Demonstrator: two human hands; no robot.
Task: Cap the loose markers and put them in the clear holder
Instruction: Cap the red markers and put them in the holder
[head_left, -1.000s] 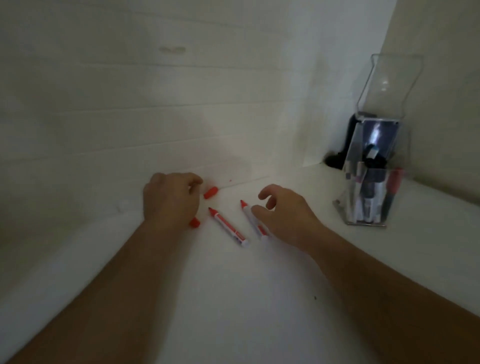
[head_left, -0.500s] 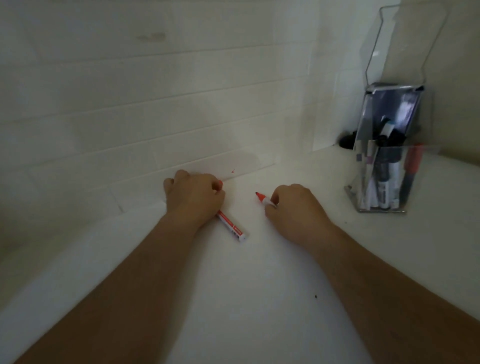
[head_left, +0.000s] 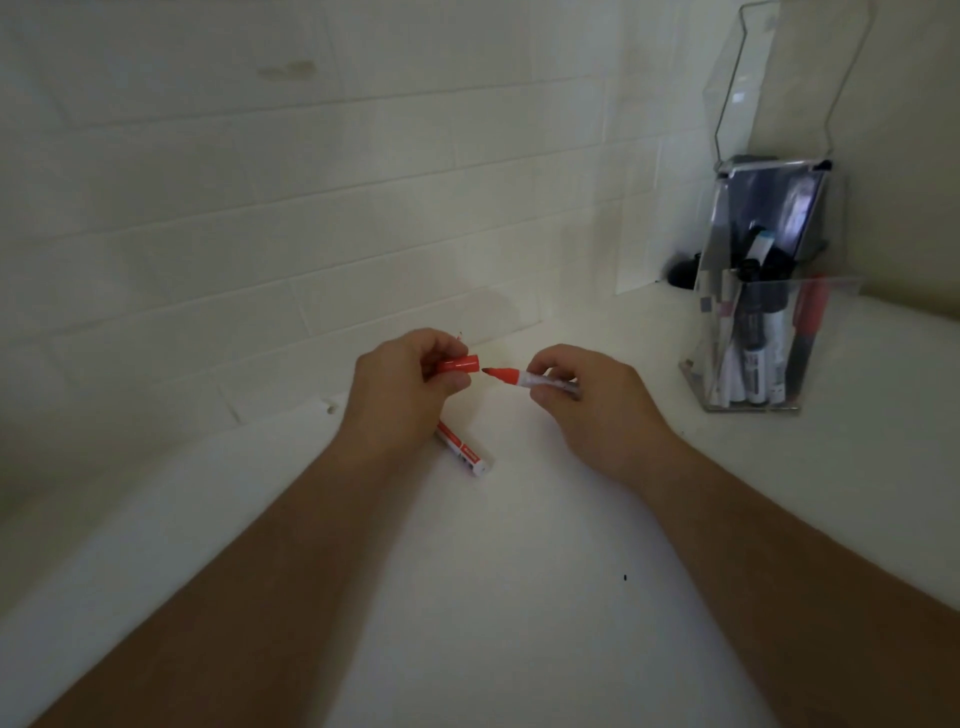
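My left hand (head_left: 402, 387) pinches a red cap (head_left: 458, 364), its open end facing right. My right hand (head_left: 582, 397) grips an uncapped red marker (head_left: 524, 380) by its white barrel, the red tip pointing left, a small gap from the cap. Both hands are raised a little above the white counter. A second red marker (head_left: 462, 450) lies on the counter partly under my left wrist; its front end is hidden. The clear holder (head_left: 753, 312) stands at the right, with several markers in it.
A white tiled wall (head_left: 311, 208) runs along the back of the white counter (head_left: 493, 571). A tall clear panel rises behind the holder. A dark object (head_left: 681, 271) sits in the corner behind the holder.
Both hands have lifted off the counter. My left hand now shows the red cap and my right hand has raised the marker, tip turned toward the cap.
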